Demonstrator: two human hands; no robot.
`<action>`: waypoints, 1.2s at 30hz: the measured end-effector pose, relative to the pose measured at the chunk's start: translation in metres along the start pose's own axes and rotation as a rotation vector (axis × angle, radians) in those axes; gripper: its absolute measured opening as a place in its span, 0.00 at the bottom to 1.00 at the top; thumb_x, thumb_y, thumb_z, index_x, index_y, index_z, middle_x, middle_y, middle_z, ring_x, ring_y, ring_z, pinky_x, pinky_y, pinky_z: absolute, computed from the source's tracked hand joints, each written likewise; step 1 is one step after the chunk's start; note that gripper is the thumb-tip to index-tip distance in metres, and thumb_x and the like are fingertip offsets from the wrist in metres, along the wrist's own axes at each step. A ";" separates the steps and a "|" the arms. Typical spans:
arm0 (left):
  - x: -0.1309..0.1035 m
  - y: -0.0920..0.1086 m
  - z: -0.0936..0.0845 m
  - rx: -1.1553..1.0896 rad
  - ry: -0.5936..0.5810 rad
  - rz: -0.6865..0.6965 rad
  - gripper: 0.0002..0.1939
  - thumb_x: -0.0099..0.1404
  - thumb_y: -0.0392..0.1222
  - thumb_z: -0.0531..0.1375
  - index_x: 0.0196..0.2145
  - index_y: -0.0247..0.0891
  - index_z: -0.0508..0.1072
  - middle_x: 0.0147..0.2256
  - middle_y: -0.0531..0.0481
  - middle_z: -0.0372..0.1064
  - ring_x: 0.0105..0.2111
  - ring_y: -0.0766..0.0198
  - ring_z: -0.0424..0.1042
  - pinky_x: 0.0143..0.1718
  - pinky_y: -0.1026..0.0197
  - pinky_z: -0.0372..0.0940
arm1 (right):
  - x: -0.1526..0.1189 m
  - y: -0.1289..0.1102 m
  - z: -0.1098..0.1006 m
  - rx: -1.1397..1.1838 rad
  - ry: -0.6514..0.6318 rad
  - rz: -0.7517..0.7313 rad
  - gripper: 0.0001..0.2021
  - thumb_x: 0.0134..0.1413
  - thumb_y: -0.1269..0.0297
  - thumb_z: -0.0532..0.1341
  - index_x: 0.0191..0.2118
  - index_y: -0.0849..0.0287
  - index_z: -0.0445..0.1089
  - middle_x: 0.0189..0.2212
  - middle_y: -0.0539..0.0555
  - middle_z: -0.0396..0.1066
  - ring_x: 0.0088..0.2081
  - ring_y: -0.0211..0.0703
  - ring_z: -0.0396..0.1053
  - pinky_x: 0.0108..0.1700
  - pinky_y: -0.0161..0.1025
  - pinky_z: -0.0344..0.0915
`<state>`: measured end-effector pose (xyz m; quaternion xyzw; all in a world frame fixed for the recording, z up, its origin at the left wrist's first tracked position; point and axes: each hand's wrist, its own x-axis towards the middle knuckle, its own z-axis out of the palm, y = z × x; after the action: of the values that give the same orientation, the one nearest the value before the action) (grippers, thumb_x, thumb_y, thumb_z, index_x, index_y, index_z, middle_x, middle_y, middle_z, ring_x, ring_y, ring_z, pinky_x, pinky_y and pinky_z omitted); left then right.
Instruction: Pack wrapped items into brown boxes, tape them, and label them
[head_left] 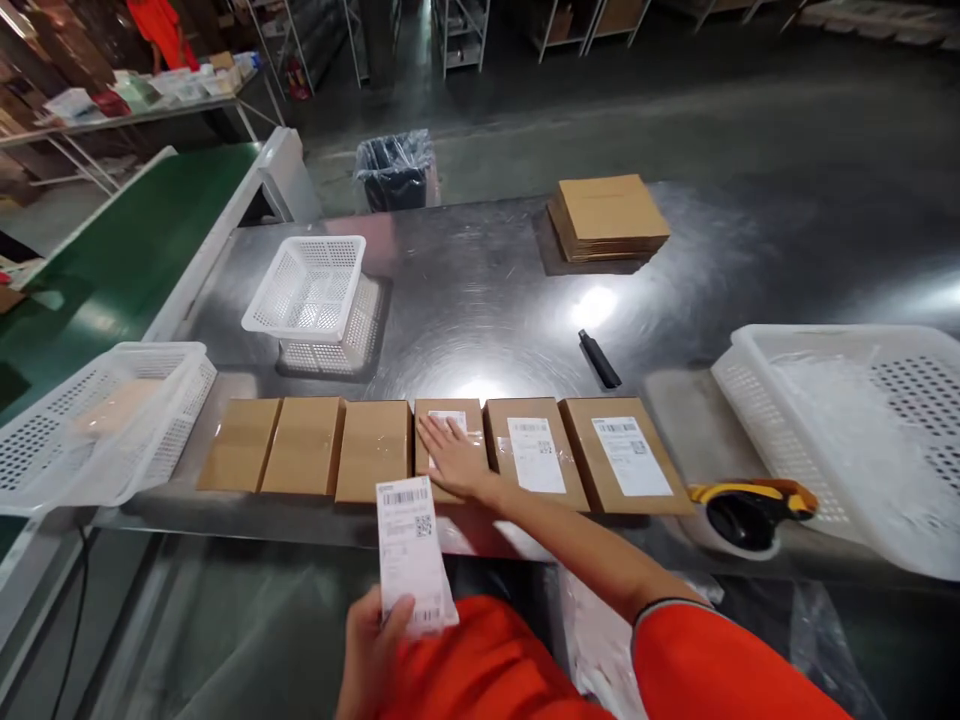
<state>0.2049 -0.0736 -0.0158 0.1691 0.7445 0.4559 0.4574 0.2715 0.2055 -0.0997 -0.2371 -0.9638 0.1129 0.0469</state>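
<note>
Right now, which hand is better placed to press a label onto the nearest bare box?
Probably the right hand: it lies flat on the labelled box next to that bare box, while the left hand grips labels.

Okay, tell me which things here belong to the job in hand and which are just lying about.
Likely in use:
Printed labels in the left hand
Row of six boxes, one under the right hand

Apparently lying about:
Yellow-and-black device
Black object
Cardboard stack
White baskets

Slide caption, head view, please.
Right hand rests on a labelled box in a row of six; left hand holds printed labels.
</note>
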 end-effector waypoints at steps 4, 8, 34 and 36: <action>0.011 0.013 -0.026 -0.022 0.052 0.029 0.23 0.54 0.58 0.64 0.34 0.33 0.81 0.33 0.42 0.79 0.34 0.49 0.75 0.35 0.54 0.69 | 0.004 0.007 -0.002 -0.036 0.090 0.311 0.37 0.62 0.49 0.50 0.67 0.76 0.49 0.68 0.71 0.42 0.69 0.61 0.39 0.67 0.59 0.35; 0.018 0.017 -0.051 -0.045 0.016 0.076 0.23 0.53 0.56 0.65 0.35 0.32 0.81 0.34 0.41 0.79 0.37 0.46 0.76 0.40 0.51 0.70 | -0.030 -0.032 0.004 0.098 0.076 0.158 0.35 0.62 0.48 0.51 0.65 0.72 0.54 0.67 0.69 0.47 0.69 0.60 0.41 0.67 0.60 0.39; 0.082 0.038 -0.070 -0.330 -0.256 0.034 0.25 0.45 0.58 0.70 0.31 0.31 0.77 0.25 0.47 0.75 0.25 0.61 0.72 0.30 0.61 0.65 | -0.024 -0.183 -0.039 1.219 0.320 0.640 0.08 0.42 0.59 0.67 0.27 0.59 0.76 0.22 0.51 0.73 0.25 0.41 0.68 0.27 0.37 0.64; 0.088 0.027 -0.068 -0.315 -0.183 0.019 0.25 0.47 0.59 0.69 0.29 0.31 0.77 0.24 0.48 0.75 0.24 0.63 0.70 0.29 0.63 0.64 | -0.007 -0.165 -0.027 1.177 0.314 0.638 0.09 0.42 0.58 0.67 0.27 0.59 0.76 0.21 0.51 0.72 0.24 0.41 0.67 0.27 0.37 0.64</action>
<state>0.0976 -0.0358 -0.0287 0.1432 0.6176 0.5536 0.5400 0.2077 0.0658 -0.0344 -0.4579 -0.6068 0.5902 0.2716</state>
